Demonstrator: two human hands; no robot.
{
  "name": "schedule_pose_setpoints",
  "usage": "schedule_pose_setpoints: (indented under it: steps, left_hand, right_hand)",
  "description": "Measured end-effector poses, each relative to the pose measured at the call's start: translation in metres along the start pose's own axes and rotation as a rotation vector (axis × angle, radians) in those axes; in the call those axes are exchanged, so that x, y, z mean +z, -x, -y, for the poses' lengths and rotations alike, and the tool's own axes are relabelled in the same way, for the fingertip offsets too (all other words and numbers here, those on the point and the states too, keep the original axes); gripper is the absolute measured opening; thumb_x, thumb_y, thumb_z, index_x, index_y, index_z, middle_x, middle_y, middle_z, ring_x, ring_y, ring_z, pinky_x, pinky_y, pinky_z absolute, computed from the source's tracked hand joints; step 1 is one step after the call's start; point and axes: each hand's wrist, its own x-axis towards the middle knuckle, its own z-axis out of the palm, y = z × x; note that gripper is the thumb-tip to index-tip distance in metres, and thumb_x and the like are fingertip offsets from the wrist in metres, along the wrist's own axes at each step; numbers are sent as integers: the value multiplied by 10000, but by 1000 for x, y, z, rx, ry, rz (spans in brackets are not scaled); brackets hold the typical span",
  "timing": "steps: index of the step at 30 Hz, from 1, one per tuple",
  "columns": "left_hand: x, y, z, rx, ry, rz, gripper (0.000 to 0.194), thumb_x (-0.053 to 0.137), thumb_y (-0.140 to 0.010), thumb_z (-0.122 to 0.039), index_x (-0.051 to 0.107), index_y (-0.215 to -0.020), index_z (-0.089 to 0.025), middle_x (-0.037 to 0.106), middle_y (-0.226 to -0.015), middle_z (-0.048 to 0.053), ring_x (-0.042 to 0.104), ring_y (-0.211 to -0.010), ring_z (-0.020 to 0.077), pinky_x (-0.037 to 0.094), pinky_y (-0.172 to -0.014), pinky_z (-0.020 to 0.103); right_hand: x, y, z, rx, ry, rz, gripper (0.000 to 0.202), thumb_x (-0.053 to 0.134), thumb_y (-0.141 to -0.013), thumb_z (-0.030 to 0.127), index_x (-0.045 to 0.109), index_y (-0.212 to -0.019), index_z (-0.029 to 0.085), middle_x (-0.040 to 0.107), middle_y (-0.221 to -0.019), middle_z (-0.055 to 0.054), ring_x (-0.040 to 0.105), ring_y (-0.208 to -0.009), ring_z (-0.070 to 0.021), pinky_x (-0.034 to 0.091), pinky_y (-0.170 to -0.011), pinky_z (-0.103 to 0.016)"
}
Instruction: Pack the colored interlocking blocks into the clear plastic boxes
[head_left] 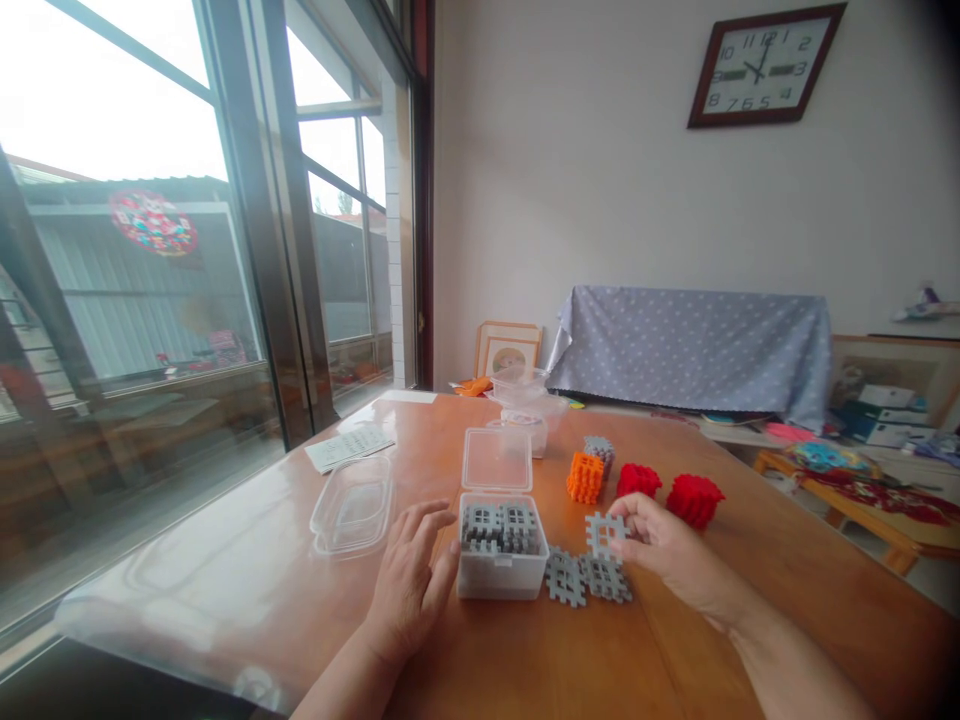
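Observation:
My right hand pinches a grey notched piece with a window-like centre, held above other grey pieces lying on the table. My left hand rests with fingers apart at the left side of a clear plastic box, its fingertips close to the wall. Inside that box are several grey pieces, and its lid stands open at the back. Behind my right hand are an orange stack, a grey stack and two red stacks.
A clear empty tray and a printed sheet lie on the wooden table at left. More clear containers stand at the far edge. A window is on the left, and a low wooden bench is at right.

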Motion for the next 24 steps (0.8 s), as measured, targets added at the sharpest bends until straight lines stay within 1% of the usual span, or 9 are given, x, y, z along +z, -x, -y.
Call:
schedule_pose_setpoints:
  steps: [3,5,6,9,12,15,17,19,24]
  left_hand:
    - [0,0,0,-5,4,5,242,503,-984,-259,557,-1219,-242,555,-1324,109,522,-1261,282,454,-1061,483]
    - [-1,0,-1,-3,5,9,244,503,-984,-262,558,-1222,-241,557,-1322,113,526,-1258,285,457,-1059,487]
    - [-1,-1,-1,-2,5,10,244,502,-985,-264,560,-1221,-241,560,-1319,115,527,-1257,287,460,-1055,487]
    - [-1,-1,-2,-3,1,4,235,503,-986,-272,569,-1209,-240,570,-1303,111,535,-1247,286,469,-1044,482]
    - [-2,-1,-2,-10,0,2,227,507,-985,-280,578,-1197,-239,578,-1290,106,541,-1234,284,475,-1034,474]
    - [-2,0,-2,-17,3,5,220,505,-990,-283,579,-1193,-241,575,-1294,107,534,-1241,283,468,-1040,474]
    - [-2,0,-2,-18,6,7,218,503,-994,-281,578,-1194,-242,572,-1297,109,528,-1245,283,459,-1048,479]
    - [-2,0,-2,-18,9,6,218,504,-995,-280,577,-1196,-241,570,-1299,110,526,-1243,282,456,-1049,482]
    - [-2,0,-3,-8,12,-5,219,519,-988,-283,581,-1193,-239,574,-1297,114,532,-1237,284,465,-1040,481]
  right_hand:
    - [9,-3,12,-11,-38,-60,349,646,-872,480,547,-1084,221,700,-936,-33,660,-898,-210,496,-779,-335]
    - [20,-6,21,-9,-45,-92,384,608,-890,529,551,-1116,223,702,-948,-45,668,-896,-219,500,-730,-324]
    - [27,-7,25,-19,-48,-97,399,593,-897,542,551,-1135,225,703,-960,-49,670,-904,-221,505,-732,-326]
    - [48,-13,35,-111,-61,-58,408,568,-923,526,544,-1205,232,705,-992,-47,666,-950,-217,518,-832,-353]
    - [68,-20,41,-202,-9,-63,325,547,-944,494,602,-1120,226,701,-973,-38,653,-927,-207,512,-837,-341]
    - [83,-26,42,-280,149,-141,249,577,-931,443,680,-1003,228,689,-943,-31,632,-898,-201,495,-821,-325]
    - [89,-28,41,-344,234,-175,209,610,-912,402,721,-971,235,684,-953,-35,622,-930,-205,481,-854,-326]
    - [92,-30,39,-374,272,-170,190,628,-898,377,743,-964,241,686,-951,-38,617,-949,-210,473,-879,-334]
    - [92,-30,31,-331,326,-123,164,646,-887,339,749,-984,257,707,-940,-30,615,-964,-221,456,-940,-381]
